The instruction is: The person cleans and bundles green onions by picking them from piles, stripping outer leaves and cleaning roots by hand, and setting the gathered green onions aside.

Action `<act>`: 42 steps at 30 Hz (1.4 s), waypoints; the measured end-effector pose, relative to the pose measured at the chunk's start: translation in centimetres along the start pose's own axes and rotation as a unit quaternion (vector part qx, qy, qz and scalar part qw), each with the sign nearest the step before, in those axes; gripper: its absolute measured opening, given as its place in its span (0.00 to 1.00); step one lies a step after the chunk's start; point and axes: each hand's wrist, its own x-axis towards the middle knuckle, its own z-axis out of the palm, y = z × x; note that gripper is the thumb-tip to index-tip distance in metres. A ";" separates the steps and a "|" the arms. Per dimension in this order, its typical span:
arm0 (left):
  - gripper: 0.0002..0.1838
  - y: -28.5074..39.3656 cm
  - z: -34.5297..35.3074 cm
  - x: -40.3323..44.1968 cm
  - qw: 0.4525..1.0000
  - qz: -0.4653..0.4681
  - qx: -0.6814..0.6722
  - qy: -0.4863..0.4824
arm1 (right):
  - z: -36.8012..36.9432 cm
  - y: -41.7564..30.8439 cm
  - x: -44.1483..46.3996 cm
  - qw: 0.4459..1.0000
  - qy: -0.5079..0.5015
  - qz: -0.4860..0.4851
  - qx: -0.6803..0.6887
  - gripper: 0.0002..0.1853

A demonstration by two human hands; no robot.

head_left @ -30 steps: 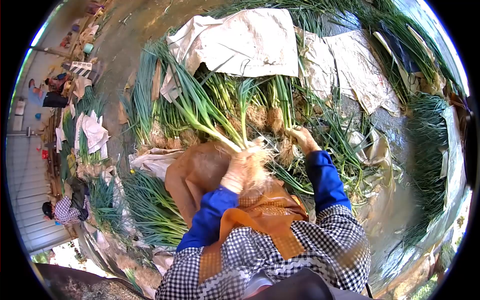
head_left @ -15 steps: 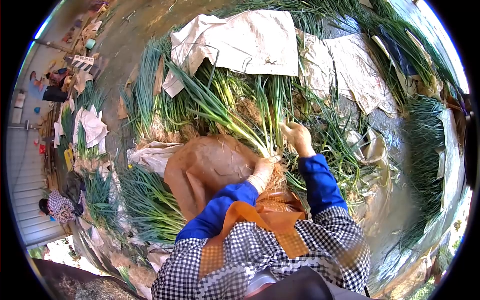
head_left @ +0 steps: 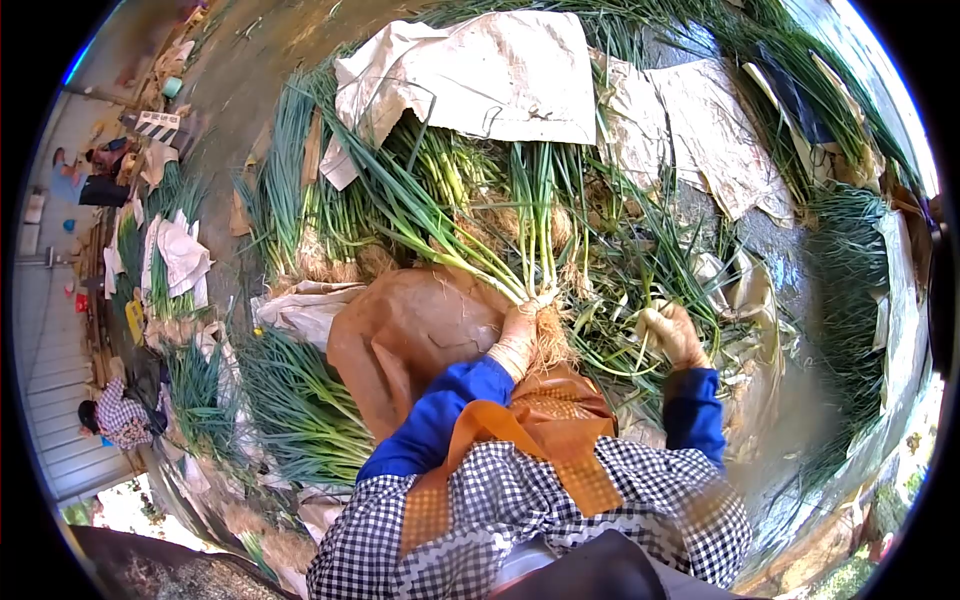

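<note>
My left hand (head_left: 517, 335) is closed around the lower stems of a bunch of green onions (head_left: 535, 255), just above their pale, hairy roots. The leaves fan up and to the left. To the right, my right hand (head_left: 673, 333) is pinched on a thin, pale green leaf strip (head_left: 643, 345), over loose leaves and scraps. The two hands are apart. A brown cover (head_left: 420, 320) lies over my lap beside my left hand. More rooted onions stand behind the bunch, partly under a white sheet (head_left: 480, 75).
Onion bundles (head_left: 300, 410) lie at the lower left, and a long row of green leaves (head_left: 845, 300) runs down the right. A second pale sheet (head_left: 715, 130) is at the upper right. At the far left a person in a checked top (head_left: 120, 415) is bent over.
My left hand has shifted right with the bunch, which now includes more upright stems. My right hand has left the stems and moved right and down.
</note>
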 end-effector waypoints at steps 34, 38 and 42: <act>0.08 2.4 1.5 -3.3 0.997 -0.060 -0.038 0.006 | 9.1 -0.9 9.4 0.992 0.022 -0.073 0.098 0.13; 0.09 1.7 0.5 -2.0 0.992 -0.081 -0.094 -0.025 | 6.5 -2.2 1.7 0.995 0.072 -0.065 0.029 0.12; 0.10 3.3 3.5 -5.0 0.993 -0.099 -0.067 -0.023 | -0.3 1.2 -0.2 0.957 0.268 -0.081 0.070 0.14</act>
